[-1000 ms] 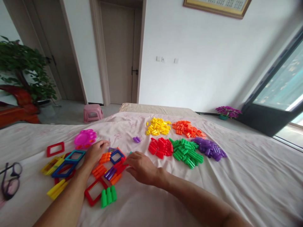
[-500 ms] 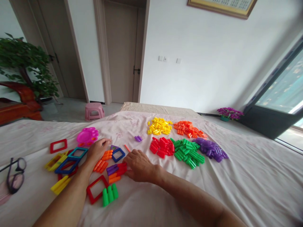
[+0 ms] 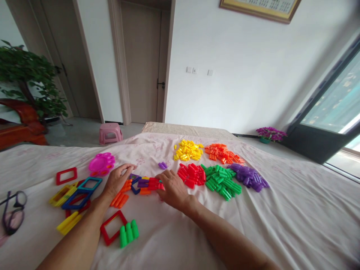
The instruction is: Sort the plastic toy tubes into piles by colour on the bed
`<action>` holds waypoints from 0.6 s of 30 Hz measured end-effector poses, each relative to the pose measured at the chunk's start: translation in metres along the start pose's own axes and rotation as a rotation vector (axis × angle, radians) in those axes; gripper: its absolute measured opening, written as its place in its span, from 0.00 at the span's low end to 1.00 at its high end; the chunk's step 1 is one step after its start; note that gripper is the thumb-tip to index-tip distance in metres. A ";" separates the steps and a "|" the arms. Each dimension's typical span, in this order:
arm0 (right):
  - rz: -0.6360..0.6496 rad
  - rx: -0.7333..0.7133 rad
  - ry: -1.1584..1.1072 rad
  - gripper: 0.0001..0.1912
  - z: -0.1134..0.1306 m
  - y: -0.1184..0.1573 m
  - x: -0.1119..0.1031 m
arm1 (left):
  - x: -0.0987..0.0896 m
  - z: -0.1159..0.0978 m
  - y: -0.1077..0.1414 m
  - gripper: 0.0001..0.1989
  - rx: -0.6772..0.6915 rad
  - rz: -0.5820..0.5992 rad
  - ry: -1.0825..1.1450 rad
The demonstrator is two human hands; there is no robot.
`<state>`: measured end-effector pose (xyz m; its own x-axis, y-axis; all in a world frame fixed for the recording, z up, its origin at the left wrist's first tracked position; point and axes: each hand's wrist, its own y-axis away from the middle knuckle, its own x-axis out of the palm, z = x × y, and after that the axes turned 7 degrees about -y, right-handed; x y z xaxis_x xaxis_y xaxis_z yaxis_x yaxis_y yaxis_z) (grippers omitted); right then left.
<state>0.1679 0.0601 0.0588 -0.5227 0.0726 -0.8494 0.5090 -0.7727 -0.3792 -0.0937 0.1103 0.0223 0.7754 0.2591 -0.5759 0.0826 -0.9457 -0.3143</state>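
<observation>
Hands on a mixed cluster of short plastic pegs [image 3: 146,184], mid-bed on the pale pink bedsheet [image 3: 281,221].

Left to right: dark-framed eyeglasses [image 3: 11,213] at the sheet's left edge; red rectangular plastic frame [image 3: 66,176]; stack of yellow, blue and teal diamond frames [image 3: 77,191]; magenta paw-shaped plastic piece [image 3: 101,164]; red square frame [image 3: 111,227] touching a green three-peg block [image 3: 129,232] near the forearm; left hand [image 3: 116,182] flat, fingers spread loose over orange pegs [image 3: 121,195], gripping nothing; cluster of red, purple, orange pegs and a blue frame lies between the hands; right hand [image 3: 173,189] palm down, fingertips pressing the cluster's red end, not clenched; two loose purple pegs [image 3: 162,165] just beyond; sorted piles well right: yellow [image 3: 188,150], red [image 3: 191,175], orange [image 3: 223,153], green [image 3: 222,181], purple [image 3: 249,176].
</observation>
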 end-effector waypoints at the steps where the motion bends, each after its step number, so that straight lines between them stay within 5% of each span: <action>1: -0.020 0.024 -0.008 0.17 -0.003 0.000 -0.001 | 0.000 -0.008 0.001 0.22 0.010 0.038 0.020; 8: -0.081 0.074 -0.136 0.18 -0.019 0.000 0.008 | 0.012 -0.039 0.005 0.24 0.139 0.321 0.066; 18: -0.153 0.094 -0.403 0.19 -0.023 -0.002 0.017 | 0.021 -0.040 0.008 0.24 0.141 0.429 0.135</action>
<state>0.1736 0.0769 0.0367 -0.8216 -0.0468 -0.5681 0.3506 -0.8273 -0.4389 -0.0513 0.1002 0.0382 0.7958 -0.1864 -0.5762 -0.3424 -0.9233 -0.1741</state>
